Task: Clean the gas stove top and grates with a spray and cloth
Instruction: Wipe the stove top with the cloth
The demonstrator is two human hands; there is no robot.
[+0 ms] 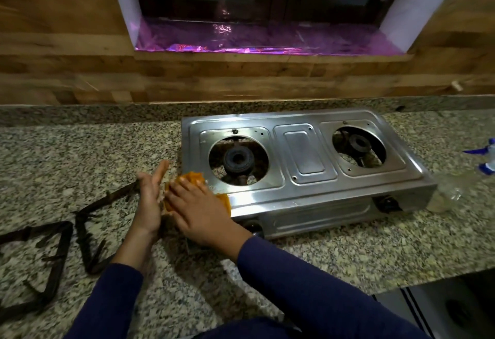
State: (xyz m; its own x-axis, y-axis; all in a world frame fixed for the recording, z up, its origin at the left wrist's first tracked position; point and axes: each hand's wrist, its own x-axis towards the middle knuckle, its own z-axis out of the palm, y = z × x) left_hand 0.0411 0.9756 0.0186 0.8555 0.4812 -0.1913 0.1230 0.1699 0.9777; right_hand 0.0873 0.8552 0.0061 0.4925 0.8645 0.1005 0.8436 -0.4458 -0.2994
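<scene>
Stove (305, 161): two-burner, brushed steel, rectangular with rounded corners, sitting on the counter (348, 253) with its near-left corner lying under the right hand (199, 214). Top is showing two round openings, each exposing a dark ringed burner; a raised rectangular panel is lying between them. Grates are off.

Cloth (225, 199): orange, soft and crumpled, lying on that corner of the stove. The right hand is pressing flat on it, palm down, fingers spread and extended, not clenched; folds are showing beyond the fingertips and beside the wrist.

Left hand (150, 199): open, holding nothing, standing on edge with fingers straight, just left of the right hand's fingertips and at the cloth's left edge.

Grates (67, 239): two, dark metal, roughly square frames with inward prongs, lying flat on the counter left of the left hand; the nearer one is reaching up behind that hand.

Bottle (452, 191): clear plastic with a blue-and-white trigger, blurred, standing well right of the right hand, just past the stove's right end.

Counter: speckled granite, grey and cream, polished.

Sleeves (308, 285): dark blue, covering both forearms.

Wall (80, 70): wood-grain planks. Sill (254, 41): wearing crinkled purple foil.
</scene>
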